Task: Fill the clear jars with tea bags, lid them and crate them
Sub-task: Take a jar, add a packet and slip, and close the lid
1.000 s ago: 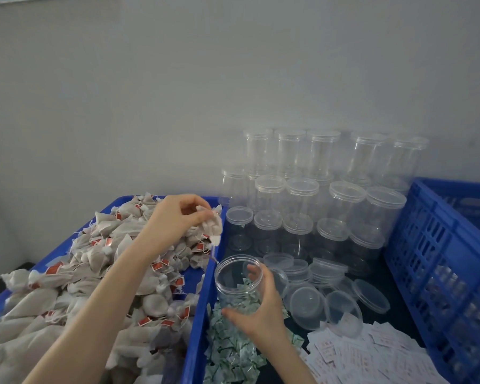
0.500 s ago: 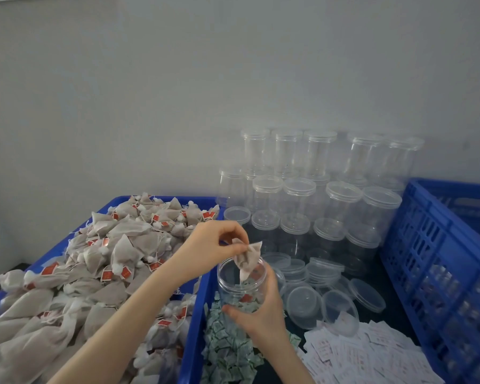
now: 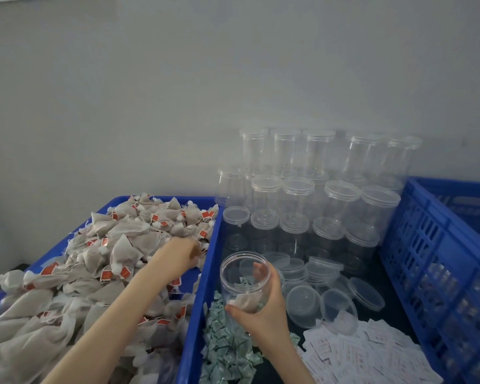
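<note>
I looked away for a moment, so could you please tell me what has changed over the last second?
The left hand carried a tea bag from the heap to the open clear plastic jar, let it go inside, and went back to the blue tray of tea bags. The right hand holds the jar as before.

Glossy clear plastic jar (image 3: 244, 281); matt fibrous mesh tea bags (image 3: 128, 245); smooth blue plastic crate (image 3: 438, 245).

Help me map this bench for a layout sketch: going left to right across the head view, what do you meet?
Blue tray of tea bags → held open jar → loose lids → blue crate.
</note>
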Demonstrator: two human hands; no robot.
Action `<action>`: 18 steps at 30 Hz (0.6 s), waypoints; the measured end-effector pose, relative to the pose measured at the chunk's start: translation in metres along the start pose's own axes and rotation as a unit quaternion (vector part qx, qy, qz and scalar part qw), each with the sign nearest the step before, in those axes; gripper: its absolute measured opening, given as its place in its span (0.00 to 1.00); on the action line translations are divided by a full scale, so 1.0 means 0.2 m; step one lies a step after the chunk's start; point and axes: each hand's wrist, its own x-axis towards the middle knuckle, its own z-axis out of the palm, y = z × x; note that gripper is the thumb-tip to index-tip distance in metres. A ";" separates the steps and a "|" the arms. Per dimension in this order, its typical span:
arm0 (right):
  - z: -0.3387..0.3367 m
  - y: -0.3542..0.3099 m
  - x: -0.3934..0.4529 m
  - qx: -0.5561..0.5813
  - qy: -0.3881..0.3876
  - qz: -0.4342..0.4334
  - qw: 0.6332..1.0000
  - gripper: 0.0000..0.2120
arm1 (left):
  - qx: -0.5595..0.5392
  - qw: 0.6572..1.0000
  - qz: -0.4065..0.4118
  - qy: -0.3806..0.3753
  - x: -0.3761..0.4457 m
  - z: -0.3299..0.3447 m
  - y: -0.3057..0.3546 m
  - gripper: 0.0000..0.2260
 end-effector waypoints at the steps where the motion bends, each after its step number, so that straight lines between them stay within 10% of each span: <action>1: 0.00 0.00 0.00 -0.003 0.001 -0.002 1.000 0.45 | 0.047 0.996 -0.017 -0.067 0.02 0.07 -0.03 0.10; 7: 0.01 -0.01 -0.01 -0.015 -0.011 -0.006 1.000 0.44 | 0.043 0.974 -0.045 -0.217 0.03 0.35 -0.13 0.17; 18: 0.02 -0.02 -0.01 -0.028 -0.009 -0.002 1.000 0.43 | 0.062 0.988 -0.021 -0.143 0.05 0.33 -0.11 0.13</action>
